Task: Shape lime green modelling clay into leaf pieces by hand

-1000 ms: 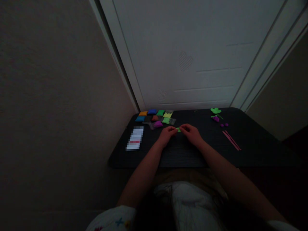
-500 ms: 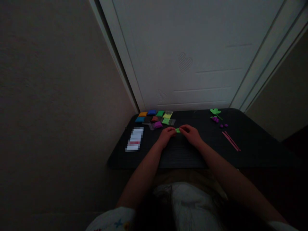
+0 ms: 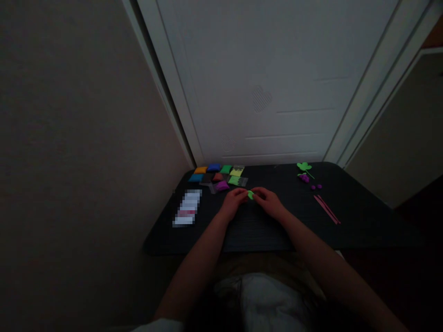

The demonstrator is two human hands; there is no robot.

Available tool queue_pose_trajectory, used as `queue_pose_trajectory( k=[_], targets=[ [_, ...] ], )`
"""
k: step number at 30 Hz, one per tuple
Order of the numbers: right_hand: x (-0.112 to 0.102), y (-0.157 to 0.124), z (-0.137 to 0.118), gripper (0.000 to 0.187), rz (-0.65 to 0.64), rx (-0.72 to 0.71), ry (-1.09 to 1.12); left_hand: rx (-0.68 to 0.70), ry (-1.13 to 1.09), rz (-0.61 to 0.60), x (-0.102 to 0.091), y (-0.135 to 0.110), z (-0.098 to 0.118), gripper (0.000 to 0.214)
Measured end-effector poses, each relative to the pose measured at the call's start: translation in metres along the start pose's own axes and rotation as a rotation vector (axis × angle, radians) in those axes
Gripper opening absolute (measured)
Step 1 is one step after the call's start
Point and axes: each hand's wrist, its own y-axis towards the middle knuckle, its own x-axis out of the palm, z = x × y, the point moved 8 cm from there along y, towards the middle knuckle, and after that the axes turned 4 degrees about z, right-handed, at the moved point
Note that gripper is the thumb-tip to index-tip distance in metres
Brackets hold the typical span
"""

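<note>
Both my hands meet over the middle of a dark table (image 3: 363, 216). My left hand (image 3: 234, 201) and my right hand (image 3: 268, 202) each pinch a small bright green piece of clay (image 3: 250, 195) between their fingertips. The piece sits just above the tabletop. The room is dim, so finger detail is faint.
Several coloured clay packets (image 3: 218, 175) lie at the table's back left. A blurred white sheet (image 3: 187, 208) lies left of my hands. At the back right are a green and purple clay figure (image 3: 304, 171), small purple balls (image 3: 316, 186) and pink sticks (image 3: 326, 209). A white door (image 3: 270, 83) rises behind.
The view has tipped slightly, so everything sits lower and further left in the picture. My hands keep pinching the green clay, which now looks more bunched up.
</note>
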Motion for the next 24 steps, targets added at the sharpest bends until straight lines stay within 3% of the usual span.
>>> queue_pose_trajectory(
  k=[12, 19, 24],
  targets=[
    [0.0, 0.002, 0.01, 0.025, 0.011, 0.059, 0.056, -0.006, -0.045, -0.018, 0.004, -0.002, 0.003, 0.034],
    [0.002, 0.003, 0.01, 0.025, -0.001, 0.065, 0.154, 0.062, 0.078, -0.09, 0.008, -0.002, 0.004, 0.037],
    [0.002, 0.003, 0.008, 0.025, -0.015, 0.059, 0.165, 0.088, 0.133, -0.072, 0.005, -0.001, 0.002, 0.035]
  ],
)
